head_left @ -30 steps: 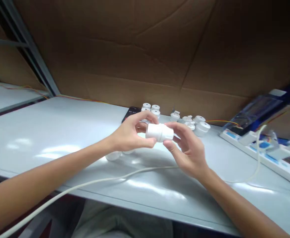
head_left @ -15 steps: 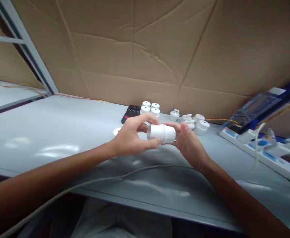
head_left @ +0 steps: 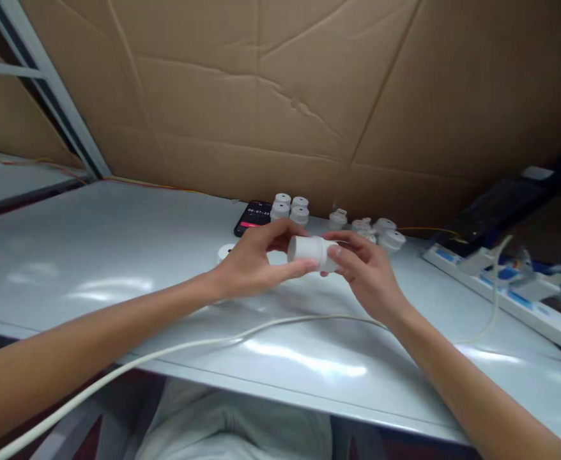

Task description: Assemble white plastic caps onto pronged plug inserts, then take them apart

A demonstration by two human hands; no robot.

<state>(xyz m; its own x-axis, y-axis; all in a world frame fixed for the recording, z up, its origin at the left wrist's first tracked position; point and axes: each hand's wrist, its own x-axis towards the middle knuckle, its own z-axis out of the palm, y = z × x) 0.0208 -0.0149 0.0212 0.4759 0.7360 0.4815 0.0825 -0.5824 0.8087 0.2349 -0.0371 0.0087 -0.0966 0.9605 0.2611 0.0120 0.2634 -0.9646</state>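
Observation:
Between my two hands lies a white ribbed plastic cylinder [head_left: 312, 250], held sideways above the table. My left hand [head_left: 261, 259] grips its left end, thumb below and fingers over the top. At its right end my right hand [head_left: 364, 265] is closed around it, thumb and fingertips on the ridged part. Just left of my left hand, and partly hidden by it, a round white piece [head_left: 223, 251] rests on the table. Several white caps with a dark centre hole [head_left: 290, 207] stand together behind my left hand.
A phone [head_left: 252, 218] showing a timer lies beside the caps. More white pieces [head_left: 388, 235] stand behind my right hand, some with prongs. A power strip [head_left: 505, 291] runs along the right. A white cable [head_left: 261, 329] crosses the table [head_left: 117, 236] in front of me; cardboard [head_left: 242, 115] backs it.
My right hand's thumb and fingers have closed over the cylinder's right end, where the hand was more open before. The cylinder has shifted slightly.

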